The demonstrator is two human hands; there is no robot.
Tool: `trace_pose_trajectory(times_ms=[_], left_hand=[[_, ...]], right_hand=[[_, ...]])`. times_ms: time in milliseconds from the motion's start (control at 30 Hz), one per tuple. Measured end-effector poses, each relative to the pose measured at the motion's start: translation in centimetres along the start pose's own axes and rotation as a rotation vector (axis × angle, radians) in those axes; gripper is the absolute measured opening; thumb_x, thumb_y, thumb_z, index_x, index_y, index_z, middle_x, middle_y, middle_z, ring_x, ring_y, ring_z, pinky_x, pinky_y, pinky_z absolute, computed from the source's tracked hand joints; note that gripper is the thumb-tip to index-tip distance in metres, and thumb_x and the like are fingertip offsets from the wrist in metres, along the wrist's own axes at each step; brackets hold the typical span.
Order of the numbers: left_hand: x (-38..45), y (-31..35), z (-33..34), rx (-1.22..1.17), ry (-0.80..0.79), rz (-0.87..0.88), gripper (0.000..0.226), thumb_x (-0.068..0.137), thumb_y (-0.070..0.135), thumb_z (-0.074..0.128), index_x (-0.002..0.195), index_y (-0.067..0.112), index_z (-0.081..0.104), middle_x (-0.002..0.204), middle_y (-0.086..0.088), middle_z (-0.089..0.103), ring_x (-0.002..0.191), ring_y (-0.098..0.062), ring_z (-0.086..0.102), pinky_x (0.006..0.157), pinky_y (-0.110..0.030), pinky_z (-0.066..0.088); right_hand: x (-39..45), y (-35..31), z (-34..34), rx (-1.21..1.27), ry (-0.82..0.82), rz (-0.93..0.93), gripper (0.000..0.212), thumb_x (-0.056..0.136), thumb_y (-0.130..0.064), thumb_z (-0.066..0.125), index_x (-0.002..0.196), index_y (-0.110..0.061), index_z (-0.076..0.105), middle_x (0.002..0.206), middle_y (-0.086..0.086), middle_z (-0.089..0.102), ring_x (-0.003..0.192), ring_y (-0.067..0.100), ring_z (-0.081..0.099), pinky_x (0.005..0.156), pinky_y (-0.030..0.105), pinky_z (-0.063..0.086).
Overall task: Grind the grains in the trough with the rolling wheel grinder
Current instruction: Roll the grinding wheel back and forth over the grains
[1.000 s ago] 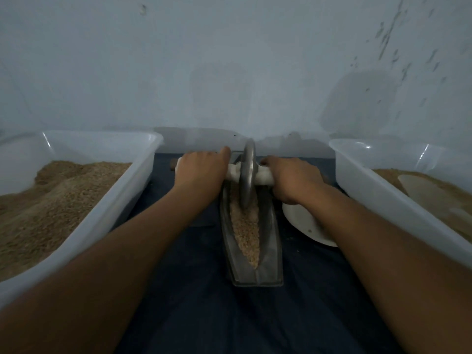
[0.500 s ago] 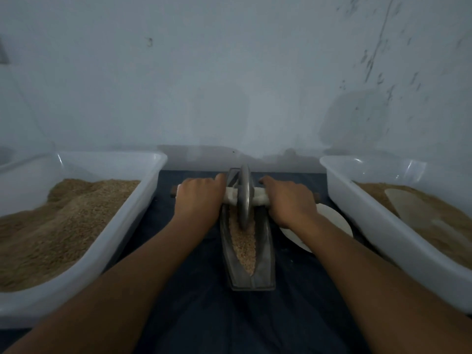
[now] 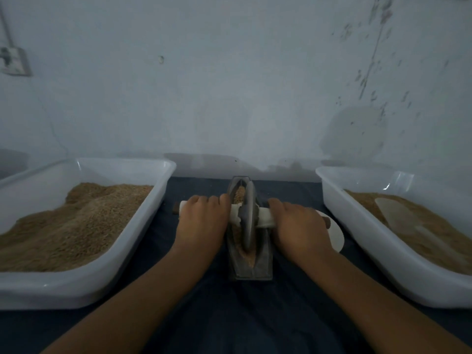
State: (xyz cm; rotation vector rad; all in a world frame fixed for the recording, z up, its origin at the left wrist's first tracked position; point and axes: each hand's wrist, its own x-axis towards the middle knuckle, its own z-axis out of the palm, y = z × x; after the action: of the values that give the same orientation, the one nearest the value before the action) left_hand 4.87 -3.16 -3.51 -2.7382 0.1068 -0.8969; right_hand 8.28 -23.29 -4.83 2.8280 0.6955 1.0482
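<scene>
- Rolling back toward the body since a second ago: wheel point(image 3: 248, 221) now sitting mid-trough instead of near the far end, hands pulled in with it.
- Flanking the work: left tub point(image 3: 143, 249) heaped with whole-looking grain, right tub point(image 3: 357, 241) holding finer brown material with a pale scoop point(image 3: 398, 213) lying in it; both well apart from the wheel.
- Lying on dark cloth point(image 3: 229, 315) between the tubs: metal trough point(image 3: 263, 261), long axis pointing away from the body, grains point(image 3: 238, 198) showing ahead of the wheel and a thin strip behind it.
- Gripping the white-wrapped axle point(image 3: 265, 218): left hand point(image 3: 201, 223) curled closed over the left end, right hand point(image 3: 298, 226) curled closed over the right end, both close against the wheel.
- Peeking out beside the right hand: white plate point(image 3: 335, 236), partly hidden.
- Judging the step: mid-stroke grinding, plenty of coarse grain remaining.
- Doing it well: pressing down evenly on both ends, keeping the wheel upright in the groove, running full-length strokes, stopping short of the trough ends, avoiding grain spilling over the rim.
</scene>
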Motion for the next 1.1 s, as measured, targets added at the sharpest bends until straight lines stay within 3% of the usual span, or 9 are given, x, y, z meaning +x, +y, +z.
trace_pose_trajectory(times_ms=[133, 233, 333, 467, 667, 767, 967, 1100], left_hand=[[-0.9, 0.1, -0.2, -0.012, 0.011, 0.047, 0.025, 0.088, 0.022, 0.062, 0.105, 0.021, 0.045, 0.101, 0.001, 0.062, 0.089, -0.019, 0.060, 0.077, -0.031, 0.039], [-0.2, 0.2, 0.0, -0.017, 0.007, 0.052, 0.026, 0.087, 0.022, 0.064, 0.105, 0.020, 0.045, 0.101, 0.000, 0.062, 0.090, -0.020, 0.060, 0.079, -0.032, 0.041], [0.8, 0.2, 0.8, -0.024, -0.006, 0.043, 0.023, 0.088, 0.021, 0.061, 0.102, 0.022, 0.043, 0.099, 0.001, 0.062, 0.088, -0.019, 0.061, 0.076, -0.031, 0.041], [2.0, -0.4, 2.1, -0.023, -0.001, 0.014, 0.025, 0.089, 0.026, 0.063, 0.094, 0.025, 0.039, 0.091, 0.006, 0.063, 0.081, -0.014, 0.062, 0.065, -0.028, 0.033], [4.3, -0.9, 4.5, -0.050, -0.031, -0.009, 0.022, 0.090, 0.025, 0.062, 0.101, 0.023, 0.043, 0.086, 0.006, 0.062, 0.073, -0.015, 0.062, 0.062, -0.029, 0.034], [5.4, -1.0, 5.3, -0.047, -0.033, -0.013, 0.023, 0.090, 0.022, 0.062, 0.103, 0.022, 0.044, 0.084, 0.006, 0.062, 0.070, -0.015, 0.061, 0.060, -0.030, 0.033], [7.1, -1.1, 6.0, -0.049, -0.032, -0.021, 0.028, 0.089, 0.021, 0.064, 0.109, 0.023, 0.045, 0.087, 0.005, 0.064, 0.074, -0.017, 0.064, 0.059, -0.031, 0.033], [7.0, -1.2, 6.1, -0.041, -0.008, -0.018, 0.028, 0.090, 0.021, 0.062, 0.113, 0.023, 0.046, 0.087, 0.006, 0.062, 0.075, -0.015, 0.063, 0.062, -0.029, 0.034]], right_hand=[[-0.9, 0.0, 0.0, -0.013, 0.073, -0.022, 0.054, 0.053, -0.019, 0.088, 0.103, -0.013, 0.069, 0.071, 0.001, 0.066, 0.056, 0.021, 0.062, 0.054, 0.026, 0.024], [-0.8, 0.3, 0.3, 0.012, 0.042, 0.003, 0.054, 0.061, -0.023, 0.086, 0.111, -0.015, 0.067, 0.077, -0.001, 0.068, 0.061, 0.021, 0.064, 0.053, 0.024, 0.022], [0.2, 0.3, 0.6, -0.014, -0.017, 0.024, 0.038, 0.079, -0.027, 0.071, 0.116, -0.023, 0.060, 0.089, -0.005, 0.067, 0.073, 0.017, 0.064, 0.049, 0.028, 0.008], [2.2, 0.6, 1.5, 0.051, -0.114, 0.061, 0.030, 0.090, -0.029, 0.059, 0.119, -0.027, 0.052, 0.101, -0.007, 0.065, 0.085, 0.016, 0.062, 0.061, 0.031, 0.030], [5.1, 1.3, 2.9, 0.054, -0.172, 0.093, 0.038, 0.087, -0.030, 0.064, 0.123, -0.026, 0.051, 0.104, -0.004, 0.067, 0.087, 0.021, 0.064, 0.063, 0.031, 0.039], [6.3, 1.7, 3.7, 0.060, -0.215, 0.108, 0.046, 0.087, -0.030, 0.065, 0.129, -0.028, 0.048, 0.112, -0.002, 0.067, 0.097, 0.024, 0.064, 0.074, 0.035, 0.050], [8.2, 2.5, 4.4, 0.084, -0.302, 0.133, 0.069, 0.085, -0.029, 0.068, 0.147, -0.033, 0.038, 0.128, 0.002, 0.062, 0.114, 0.026, 0.061, 0.082, 0.036, 0.048], [8.1, 2.3, 4.6, 0.068, -0.290, 0.140, 0.065, 0.087, -0.028, 0.066, 0.146, -0.029, 0.038, 0.126, 0.004, 0.064, 0.111, 0.028, 0.062, 0.082, 0.037, 0.048]])
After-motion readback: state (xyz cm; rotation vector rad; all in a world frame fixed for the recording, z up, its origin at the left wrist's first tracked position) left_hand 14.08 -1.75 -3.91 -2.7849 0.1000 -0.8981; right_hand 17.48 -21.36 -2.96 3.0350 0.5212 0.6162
